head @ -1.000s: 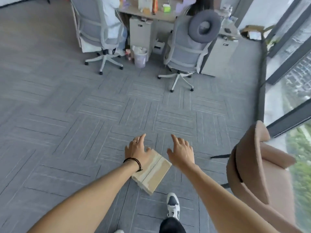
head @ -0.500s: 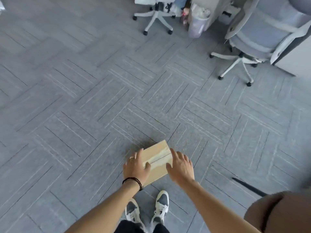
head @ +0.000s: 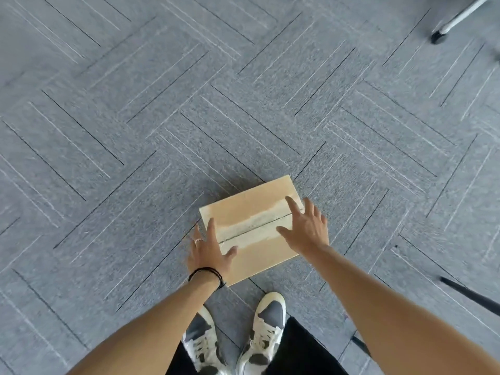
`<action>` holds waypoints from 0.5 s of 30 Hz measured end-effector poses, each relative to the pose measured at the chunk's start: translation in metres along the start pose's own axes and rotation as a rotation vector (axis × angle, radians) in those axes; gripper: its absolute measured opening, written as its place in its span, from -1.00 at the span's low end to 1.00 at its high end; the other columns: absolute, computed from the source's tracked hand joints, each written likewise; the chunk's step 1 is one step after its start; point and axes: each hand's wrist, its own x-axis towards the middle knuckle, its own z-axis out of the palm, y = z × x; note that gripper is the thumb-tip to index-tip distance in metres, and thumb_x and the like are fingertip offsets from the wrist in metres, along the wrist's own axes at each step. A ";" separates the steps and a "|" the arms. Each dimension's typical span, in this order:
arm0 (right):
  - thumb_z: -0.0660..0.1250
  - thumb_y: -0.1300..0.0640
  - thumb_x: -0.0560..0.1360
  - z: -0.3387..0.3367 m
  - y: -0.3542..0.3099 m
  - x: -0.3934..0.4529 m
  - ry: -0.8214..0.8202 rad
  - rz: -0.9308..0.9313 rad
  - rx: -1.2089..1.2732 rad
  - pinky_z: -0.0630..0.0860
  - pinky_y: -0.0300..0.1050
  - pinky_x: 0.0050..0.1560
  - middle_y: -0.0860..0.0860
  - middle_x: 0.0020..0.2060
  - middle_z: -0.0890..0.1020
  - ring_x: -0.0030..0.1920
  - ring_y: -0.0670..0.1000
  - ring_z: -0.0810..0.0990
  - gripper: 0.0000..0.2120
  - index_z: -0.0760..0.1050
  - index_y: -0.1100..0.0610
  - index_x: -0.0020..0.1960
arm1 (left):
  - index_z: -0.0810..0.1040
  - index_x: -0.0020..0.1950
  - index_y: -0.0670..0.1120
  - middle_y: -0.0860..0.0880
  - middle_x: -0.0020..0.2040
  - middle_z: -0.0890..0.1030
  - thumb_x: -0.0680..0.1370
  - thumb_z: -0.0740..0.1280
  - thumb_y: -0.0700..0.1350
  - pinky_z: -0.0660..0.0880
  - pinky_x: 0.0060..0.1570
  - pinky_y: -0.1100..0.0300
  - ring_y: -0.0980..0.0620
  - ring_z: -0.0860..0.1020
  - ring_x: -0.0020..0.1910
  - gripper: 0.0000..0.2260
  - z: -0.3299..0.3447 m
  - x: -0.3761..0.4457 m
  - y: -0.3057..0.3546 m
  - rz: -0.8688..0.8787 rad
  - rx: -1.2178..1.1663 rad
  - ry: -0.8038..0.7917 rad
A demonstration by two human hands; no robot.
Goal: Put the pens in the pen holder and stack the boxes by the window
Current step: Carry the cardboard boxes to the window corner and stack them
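Note:
A flat cardboard box (head: 251,209) with a strip of pale tape along its top seam is low over the grey carpet, just in front of my shoes. My left hand (head: 208,253) clasps its left end, thumb and index finger on top, the other fingers down the side. At the right end, my right hand (head: 305,231) does the same with its fingers spread. I cannot tell whether the box touches the carpet. No pens, pen holder or window are in view.
My two grey-and-white shoes (head: 267,320) stand right behind the box. An office chair's caster and leg (head: 437,36) show at the top right. A dark furniture leg (head: 470,293) slants in from the right edge. Grey carpet tiles (head: 108,131) cover the floor.
The view has tipped from the room down to the floor. The box has gone lower, towards the carpet in front of my feet, and both hands have stayed at its ends.

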 end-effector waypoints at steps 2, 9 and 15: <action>0.35 -0.37 0.49 0.027 0.006 0.022 -0.009 0.028 -0.018 0.25 0.28 0.52 0.25 0.63 0.08 0.57 0.28 0.22 -0.06 -0.09 -0.15 0.67 | -0.19 0.62 0.18 -0.27 0.54 0.27 0.49 0.35 0.31 0.45 0.24 -0.11 -0.21 0.26 0.52 -0.08 0.025 0.018 -0.006 -0.013 -0.008 -0.039; 0.36 -0.46 0.41 0.074 0.012 0.067 -0.033 0.078 0.067 0.35 0.32 0.45 0.28 0.65 -0.02 0.56 0.35 0.24 0.12 -0.32 -0.20 0.64 | -0.28 0.56 0.26 -0.34 0.29 0.50 0.43 0.38 0.35 0.52 -0.04 -0.02 -0.24 0.56 0.18 -0.02 0.072 0.059 -0.012 -0.032 -0.157 -0.038; 0.44 -0.43 0.35 0.075 0.009 0.062 0.083 0.115 0.083 0.46 0.26 0.29 0.23 0.56 0.18 0.40 0.30 0.37 0.11 -0.15 -0.19 0.65 | -0.19 0.56 0.31 -0.28 0.24 0.49 0.42 0.41 0.33 0.53 -0.09 -0.09 -0.25 0.59 0.04 -0.06 0.069 0.060 0.000 -0.106 -0.307 0.007</action>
